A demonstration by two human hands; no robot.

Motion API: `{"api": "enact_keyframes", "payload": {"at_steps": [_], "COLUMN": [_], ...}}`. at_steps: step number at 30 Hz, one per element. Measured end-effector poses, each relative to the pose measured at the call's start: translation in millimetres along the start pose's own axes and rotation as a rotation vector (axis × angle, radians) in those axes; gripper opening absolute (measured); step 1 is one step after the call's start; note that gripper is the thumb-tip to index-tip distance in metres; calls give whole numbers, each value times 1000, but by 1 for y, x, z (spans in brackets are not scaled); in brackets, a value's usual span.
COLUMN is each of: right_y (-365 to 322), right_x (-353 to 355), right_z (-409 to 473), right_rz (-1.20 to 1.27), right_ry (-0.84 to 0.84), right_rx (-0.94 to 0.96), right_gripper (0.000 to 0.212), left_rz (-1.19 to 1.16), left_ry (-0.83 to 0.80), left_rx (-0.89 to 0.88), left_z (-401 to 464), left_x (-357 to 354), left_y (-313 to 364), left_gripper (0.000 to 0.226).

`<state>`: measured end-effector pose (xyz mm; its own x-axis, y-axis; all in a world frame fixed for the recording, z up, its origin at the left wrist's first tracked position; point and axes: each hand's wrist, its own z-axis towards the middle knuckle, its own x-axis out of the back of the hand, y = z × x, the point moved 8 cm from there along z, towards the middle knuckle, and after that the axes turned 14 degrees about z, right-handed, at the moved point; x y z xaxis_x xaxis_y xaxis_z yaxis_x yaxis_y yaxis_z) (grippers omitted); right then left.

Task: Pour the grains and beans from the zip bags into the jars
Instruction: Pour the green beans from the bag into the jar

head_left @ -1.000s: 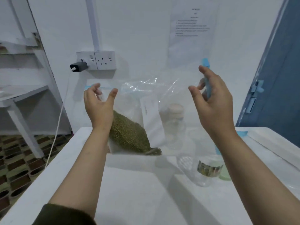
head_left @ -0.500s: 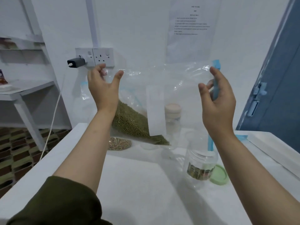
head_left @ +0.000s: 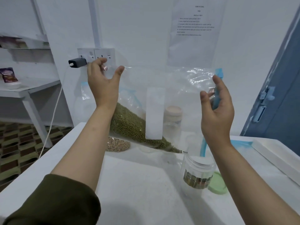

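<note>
A: What is hard to see here?

B: The far fingers of both hands sit behind clear plastic, and the lower edge of the zip bag (head_left: 162,98) blurs into the white table (head_left: 138,184). The print on the wall notice (head_left: 194,21) is too small to read.

A: How is the bag held?

B: The left hand (head_left: 103,85) pinches one top corner, thumb in front and fingers behind. The right hand (head_left: 217,111) curls around the blue zip strip (head_left: 216,95) at the other end. The bag hangs in the air above the table, spread wide between them, its long axis left to right, its zip end turned down toward the right.

A: And the contents?

B: Green mung beans (head_left: 129,125) lie in a wedge along the lower left, tapering rightward to a point just beside the open clear jar (head_left: 197,172). That jar holds a shallow layer of mixed beans; its green lid (head_left: 217,184) lies just beside it. A capped jar (head_left: 172,117) stands behind the bag, and a second bag of pale grains (head_left: 117,144) lies on the table under it.
</note>
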<state>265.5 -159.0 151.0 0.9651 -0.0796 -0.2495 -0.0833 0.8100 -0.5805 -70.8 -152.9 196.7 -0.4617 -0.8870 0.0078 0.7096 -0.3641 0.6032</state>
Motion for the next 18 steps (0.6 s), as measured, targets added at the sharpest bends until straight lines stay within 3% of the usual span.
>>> {"api": "enact_keyframes", "payload": {"at_steps": [18], "right_y": [-10], "right_x": [17], "right_z": [0], "right_rz": [21], "right_ry": [159], "right_rx": [67], "right_gripper": [41], "left_rz": [-93], "left_ry": [-28], "left_rx": [-113], "left_z": [28], "left_x": [-23], "left_y": [40], "left_gripper": [43]}}
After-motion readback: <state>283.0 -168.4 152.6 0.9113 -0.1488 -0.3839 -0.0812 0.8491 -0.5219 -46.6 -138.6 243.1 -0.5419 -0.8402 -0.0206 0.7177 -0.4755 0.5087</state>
